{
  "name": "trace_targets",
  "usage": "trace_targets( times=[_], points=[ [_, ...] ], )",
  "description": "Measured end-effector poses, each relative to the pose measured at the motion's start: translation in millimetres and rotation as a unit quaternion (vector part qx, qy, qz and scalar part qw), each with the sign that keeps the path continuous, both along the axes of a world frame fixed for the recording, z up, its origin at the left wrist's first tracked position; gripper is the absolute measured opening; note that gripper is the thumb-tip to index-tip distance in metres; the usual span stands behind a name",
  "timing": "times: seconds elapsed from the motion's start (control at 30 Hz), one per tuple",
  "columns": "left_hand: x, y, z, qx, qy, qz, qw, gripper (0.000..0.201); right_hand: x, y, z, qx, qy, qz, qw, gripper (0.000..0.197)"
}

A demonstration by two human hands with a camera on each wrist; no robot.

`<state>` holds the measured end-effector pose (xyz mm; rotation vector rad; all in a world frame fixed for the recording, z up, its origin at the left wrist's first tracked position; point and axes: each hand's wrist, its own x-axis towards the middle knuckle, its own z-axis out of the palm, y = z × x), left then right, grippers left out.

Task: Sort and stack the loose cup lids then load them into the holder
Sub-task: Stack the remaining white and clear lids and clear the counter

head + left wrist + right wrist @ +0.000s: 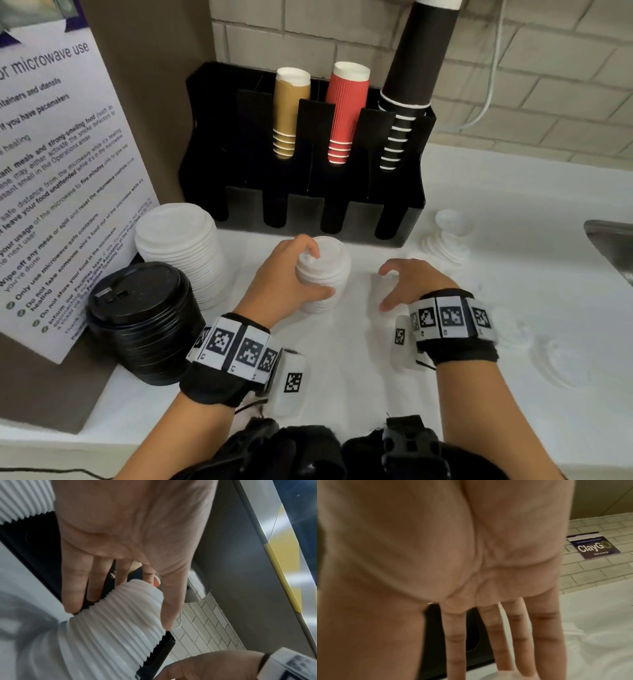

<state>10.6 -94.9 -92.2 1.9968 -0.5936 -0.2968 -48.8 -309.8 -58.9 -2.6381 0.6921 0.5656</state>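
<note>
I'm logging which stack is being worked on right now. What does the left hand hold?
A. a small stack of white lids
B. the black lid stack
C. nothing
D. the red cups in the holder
A: the left hand has its fingers and thumb curled round a small stack of white lids standing on the counter, while the black lid stack sits untouched off to its left.

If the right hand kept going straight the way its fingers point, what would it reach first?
Probably a white lid under the fingertips of the right hand, then the black holder behind it. Depth is unclear, so contact can't be confirmed.
</note>
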Motion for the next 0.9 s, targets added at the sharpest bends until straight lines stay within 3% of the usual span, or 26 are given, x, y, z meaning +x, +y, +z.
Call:
trace_targets(
  times=[0.23, 0.37, 0.47, 0.57, 0.63, 0.9],
  points=[
    [3, 4, -1, -0.009, -0.037, -0.003, 0.999, 0.046, 0, 11, -6, -0.040, 0.006, -0.006, 0.999, 0.066],
    [4, 2, 1, -0.025, -0.027, 0.001, 0.999, 0.074, -6, 12, -4, -0.050, -0.004, -0.014, 0.999, 0.059],
    [4, -1, 0, -0.025, -0.016, 0.017, 0.999, 0.100, -10, 8, 8, 0.016, -0.119, -0.046, 0.992, 0.053],
    [4, -4, -3, -0.026, -0.020, 0.025, 0.999, 0.114, -11, 16, 25, 0.144, -0.305, -0.061, 0.939, 0.043],
    [3, -5, -3, -0.032, -0.019, 0.028, 0.999, 0.120, -10, 31, 33, 0.197, -0.369, -0.050, 0.907, 0.038],
    [6, -4, -5, -0.050, -0.022, 0.025, 0.998, 0.130, -1, 78, 26, 0.105, -0.391, 0.075, 0.911, 0.042]
  ],
)
